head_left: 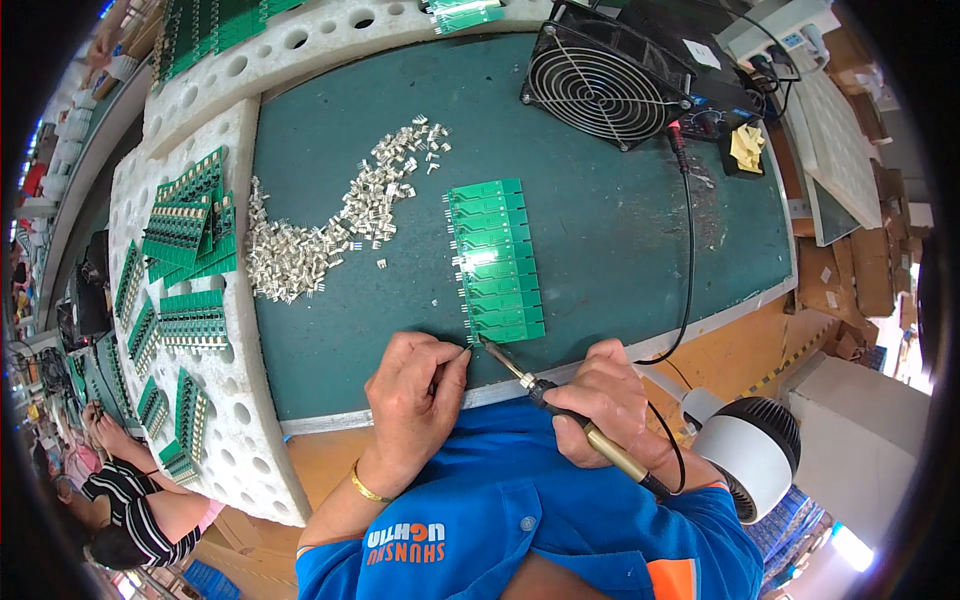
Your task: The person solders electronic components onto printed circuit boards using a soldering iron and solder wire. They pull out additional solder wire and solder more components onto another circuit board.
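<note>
A soldering iron (527, 381) is gripped by the right hand (605, 402), its tip held at the near left corner of a green circuit board (497, 262) lying on the bench (610, 240). The left hand (415, 392) is pinched beside that corner; whether anything is held cannot be told. White connectors (290, 262) are heaped farther left.

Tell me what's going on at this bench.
A person works at a green board. The right hand holds a soldering iron, its tip at the board's near left corner. The left hand is close beside the tip, fingers pinched; whether they hold anything is too small to tell. White connectors lie loose left of the board, and more boards rest on foam further left.
</note>
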The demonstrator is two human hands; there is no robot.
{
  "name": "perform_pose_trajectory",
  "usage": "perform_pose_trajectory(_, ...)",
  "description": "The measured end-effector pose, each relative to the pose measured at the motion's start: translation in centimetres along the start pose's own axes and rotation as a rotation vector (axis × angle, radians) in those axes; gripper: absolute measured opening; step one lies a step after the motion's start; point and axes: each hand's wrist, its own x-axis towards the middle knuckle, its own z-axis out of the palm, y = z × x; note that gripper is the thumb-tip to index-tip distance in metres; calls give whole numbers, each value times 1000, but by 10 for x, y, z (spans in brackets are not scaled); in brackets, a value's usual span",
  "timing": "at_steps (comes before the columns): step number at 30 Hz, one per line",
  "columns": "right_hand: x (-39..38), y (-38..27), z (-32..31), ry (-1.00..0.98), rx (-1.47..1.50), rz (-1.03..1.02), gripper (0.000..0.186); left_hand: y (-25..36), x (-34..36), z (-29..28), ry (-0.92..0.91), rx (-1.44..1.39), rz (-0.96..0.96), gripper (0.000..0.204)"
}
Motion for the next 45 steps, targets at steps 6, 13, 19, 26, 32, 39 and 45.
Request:
perform_pose_trajectory(6,-1,-1,-2,-22,-25,-23,29,-2,0,2,5,12,24,10)
perform_pose_trajectory(13,-2,-5,-1,-48,-67,-29,28,0,1,1,12,28,-2,13)
perform_pose_trajectory(19,-5,-5,0,-42,-82,-38,26,-3,-1,2,8,12,32,11)
perform_pose_trajectory(26,-7,-5,1,-50,-81,-38,25,-5,-1,2,5,28,60,10)
perform_pose_trajectory(32,-6,-7,0,-48,-87,-43,25,-4,0,2,5,18,71,10)
perform_pose_trajectory(39,-7,-7,2,-53,-89,-39,23,-5,0,2,5,28,77,10)
perform_pose_trajectory(45,-9,-8,1,-50,-82,-30,23,-4,0,2,8,25,67,10)
